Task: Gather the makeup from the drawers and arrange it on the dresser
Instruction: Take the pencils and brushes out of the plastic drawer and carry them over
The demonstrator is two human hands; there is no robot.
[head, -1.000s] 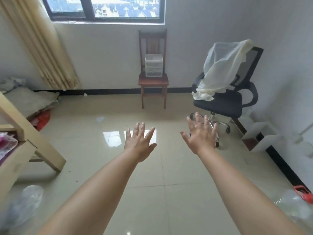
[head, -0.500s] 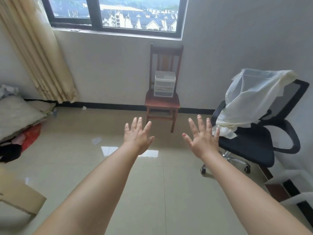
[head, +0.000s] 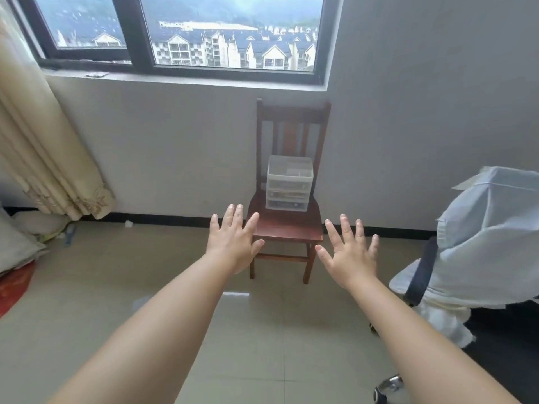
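Observation:
A small clear plastic drawer unit [head: 289,183] with three drawers and an open top tray stands on the seat of a dark wooden chair [head: 287,225] against the far wall. Contents of the drawers are too small to make out. Both my arms stretch forward over the floor. My left hand [head: 233,239] is spread open, palm down, in front of the chair's left edge. My right hand [head: 348,253] is also spread open, just right of the chair. Neither hand holds or touches anything.
A black office chair [head: 423,275] draped with a pale cloth [head: 490,234] stands at the right. A beige curtain [head: 43,147] hangs at the left, with bedding and a red item [head: 14,284] on the floor below. A window runs above the wall. Tiled floor lies between me and the wooden chair.
The view has moved forward and tilted up: the wooden chair and drawer unit are nearer and larger. The wooden frame at left has left the view. Both hands stay spread and empty.

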